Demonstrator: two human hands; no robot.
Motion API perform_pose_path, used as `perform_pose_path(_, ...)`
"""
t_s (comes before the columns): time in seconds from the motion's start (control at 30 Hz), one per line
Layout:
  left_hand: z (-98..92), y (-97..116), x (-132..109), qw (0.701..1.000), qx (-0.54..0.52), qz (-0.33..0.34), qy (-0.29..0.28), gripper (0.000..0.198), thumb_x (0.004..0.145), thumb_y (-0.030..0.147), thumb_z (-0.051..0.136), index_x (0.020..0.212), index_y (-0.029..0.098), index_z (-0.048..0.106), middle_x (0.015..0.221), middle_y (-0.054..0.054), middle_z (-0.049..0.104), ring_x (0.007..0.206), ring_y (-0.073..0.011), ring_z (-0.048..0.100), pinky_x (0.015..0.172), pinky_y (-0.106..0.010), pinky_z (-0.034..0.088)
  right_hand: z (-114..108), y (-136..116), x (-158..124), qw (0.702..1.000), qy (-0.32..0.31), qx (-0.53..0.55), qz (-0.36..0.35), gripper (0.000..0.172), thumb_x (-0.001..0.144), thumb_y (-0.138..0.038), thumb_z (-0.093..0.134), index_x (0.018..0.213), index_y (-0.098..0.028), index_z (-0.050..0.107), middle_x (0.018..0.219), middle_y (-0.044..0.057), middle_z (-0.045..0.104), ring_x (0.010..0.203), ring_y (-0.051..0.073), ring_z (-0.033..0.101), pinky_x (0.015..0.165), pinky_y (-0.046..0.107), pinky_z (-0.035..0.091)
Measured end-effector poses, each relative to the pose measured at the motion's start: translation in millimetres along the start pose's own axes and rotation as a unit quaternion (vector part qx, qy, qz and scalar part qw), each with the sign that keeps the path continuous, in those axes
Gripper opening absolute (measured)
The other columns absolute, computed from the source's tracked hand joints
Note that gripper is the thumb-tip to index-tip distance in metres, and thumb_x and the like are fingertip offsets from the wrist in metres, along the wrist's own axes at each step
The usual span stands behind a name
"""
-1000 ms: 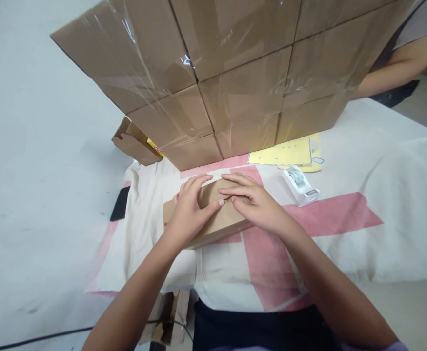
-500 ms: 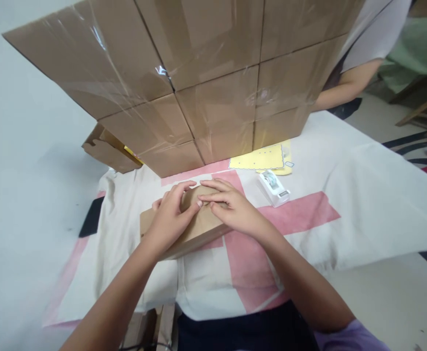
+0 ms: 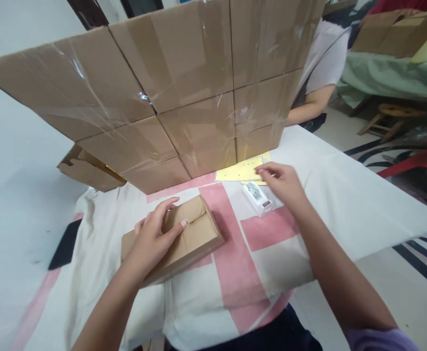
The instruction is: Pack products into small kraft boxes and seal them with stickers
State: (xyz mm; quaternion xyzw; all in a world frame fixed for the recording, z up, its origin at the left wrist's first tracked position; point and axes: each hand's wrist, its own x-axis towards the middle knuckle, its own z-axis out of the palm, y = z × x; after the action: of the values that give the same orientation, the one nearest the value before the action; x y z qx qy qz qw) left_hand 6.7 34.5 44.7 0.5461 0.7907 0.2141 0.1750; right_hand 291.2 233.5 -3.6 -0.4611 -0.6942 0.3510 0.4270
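Counter (image 3: pixel 345 195): draped in pale cloth with pink geometric patches, creased along the near and left edges. Stacked cartons (image 3: pixel 198 117): brown cardboard blocks in a grid, wrapped in glossy clear film, standing at the far side. Small box (image 3: pixel 194 236): plain brown cardboard, flat and oblong, with a curved flap edge on its lid; lies on the cloth at near centre-left. Open carton (image 3: pixel 96 176): cardboard with a notched flap, far left, beside the stack. Left hand (image 3: pixel 159 233): thumb and fingers spread wide across the lid, thumb tip by the flap. Right hand (image 3: pixel 281 187): fingers bunched narrow, raised just beside the dispenser and the right end of the yellow sheets. Yellow sheets (image 3: pixel 235 171): thin, scalloped edge, small dots; at the foot of the stack. Dispenser (image 3: pixel 257 199): smooth white plastic, rounded, clear at the base, right of the box.

Changes: half a second ago both hands lay on the box; the right hand is now off it, baring the lid's right end, while the left stays.

Obscured: the box's left part lies under the left hand. Whether the blurred right fingertips hold anything cannot be told. A co-worker's arm (image 3: pixel 310 111), far right, is partly covered by the stack, whose top is cut off.
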Motion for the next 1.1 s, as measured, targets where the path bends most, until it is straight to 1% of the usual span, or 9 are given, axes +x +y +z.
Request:
perform_pose_path(0.07, 0.6, -1, -1, 1.000, 0.003, 0.003, 0.006, 0.054, 0.089, 0.061, 0.054, 0.139, 0.040, 0.051, 0.140, -0.002, 0.064, 0.133, -0.0319, 0.055, 0.117, -0.061, 0.024, -28, 38, 26, 0.981, 0.044, -0.165, 0.086, 0.024, 0.089, -0.028, 0.062, 0.101, -0.018, 0.081, 0.107, 0.010, 0.079, 0.093, 0.024, 0.070, 0.087, 0.036, 0.053)
perform_pose_path(0.13, 0.8, -1, -2, 1.000, 0.006, 0.004, 0.011, 0.054, 0.089, 0.062, 0.054, 0.139, 0.041, 0.051, 0.139, -0.001, 0.064, 0.131, -0.0316, 0.056, 0.117, -0.060, 0.025, -40, 70, 43, 0.956, 0.027, -0.250, 0.153, 0.027, 0.088, -0.029, 0.063, 0.102, -0.014, 0.080, 0.105, 0.014, 0.078, 0.095, 0.028, 0.069, 0.086, 0.038, 0.051)
perform_pose_path(0.27, 1.2, -1, -3, 1.000, 0.007, 0.006, 0.020, 0.056, 0.088, 0.064, 0.053, 0.139, 0.040, 0.051, 0.142, -0.002, 0.063, 0.131, -0.0325, 0.057, 0.116, -0.061, 0.025, -28, 99, 47, 0.936, 0.008, -0.306, 0.175, 0.030, 0.087, -0.037, 0.067, 0.103, -0.013, 0.077, 0.108, 0.016, 0.074, 0.097, 0.030, 0.068, 0.080, 0.038, 0.049)
perform_pose_path(0.4, 2.1, 0, -2, 1.000, 0.006, 0.006, 0.030, 0.055, 0.087, 0.064, 0.054, 0.137, 0.039, 0.054, 0.141, -0.003, 0.064, 0.129, -0.0328, 0.058, 0.115, -0.060, 0.027, -10, 99, 43, 0.917, 0.008, -0.374, 0.138, 0.025, 0.089, -0.031, 0.063, 0.104, -0.014, 0.073, 0.115, 0.017, 0.070, 0.104, 0.031, 0.065, 0.080, 0.037, 0.048)
perform_pose_path(0.53, 2.4, 1, -4, 0.999, 0.011, 0.004, 0.032, 0.058, 0.088, 0.065, 0.054, 0.140, 0.039, 0.053, 0.139, -0.005, 0.065, 0.129, -0.0329, 0.058, 0.115, -0.060, 0.028, -4, 99, 45, 0.920, 0.010, -0.372, 0.126, 0.018, 0.090, -0.018, 0.057, 0.098, -0.014, 0.072, 0.109, 0.018, 0.071, 0.104, 0.032, 0.064, 0.082, 0.038, 0.047)
perform_pose_path(0.67, 2.1, 1, -6, 0.999, 0.009, 0.006, 0.034, 0.058, 0.088, 0.065, 0.054, 0.139, 0.039, 0.053, 0.139, -0.004, 0.065, 0.130, -0.0323, 0.058, 0.115, -0.059, 0.029, -4, 102, 44, 0.929, 0.020, -0.346, 0.128, 0.025, 0.090, -0.012, 0.051, 0.108, -0.014, 0.069, 0.105, 0.016, 0.073, 0.097, 0.031, 0.066, 0.079, 0.038, 0.047)
perform_pose_path(0.8, 2.2, 2, -6, 0.999, 0.007, 0.008, 0.036, 0.058, 0.087, 0.065, 0.055, 0.139, 0.038, 0.054, 0.140, -0.004, 0.065, 0.130, -0.0326, 0.058, 0.115, -0.059, 0.029, -6, 104, 44, 0.942, 0.030, -0.317, 0.110, 0.036, 0.089, -0.009, 0.047, 0.119, -0.012, 0.067, 0.113, 0.018, 0.072, 0.101, 0.031, 0.066, 0.084, 0.038, 0.049)
perform_pose_path(0.93, 1.9, 2, -6, 0.999, 0.008, 0.012, 0.036, 0.056, 0.087, 0.064, 0.055, 0.138, 0.038, 0.055, 0.142, -0.003, 0.064, 0.131, -0.0322, 0.057, 0.116, -0.059, 0.027, -9, 106, 45, 0.953, 0.027, -0.287, 0.095, 0.037, 0.087, -0.008, 0.046, 0.114, -0.011, 0.072, 0.119, 0.020, 0.071, 0.105, 0.031, 0.066, 0.091, 0.038, 0.049)
perform_pose_path(1.1, 0.6, 2, -6, 0.999, 0.014, 0.012, 0.035, 0.057, 0.088, 0.064, 0.055, 0.138, 0.038, 0.055, 0.140, -0.004, 0.066, 0.127, -0.0318, 0.059, 0.115, -0.059, 0.030, -13, 97, 44, 0.964, 0.048, -0.238, 0.111, 0.027, 0.087, -0.014, 0.052, 0.102, -0.012, 0.074, 0.099, 0.014, 0.075, 0.090, 0.026, 0.069, 0.085, 0.036, 0.052)
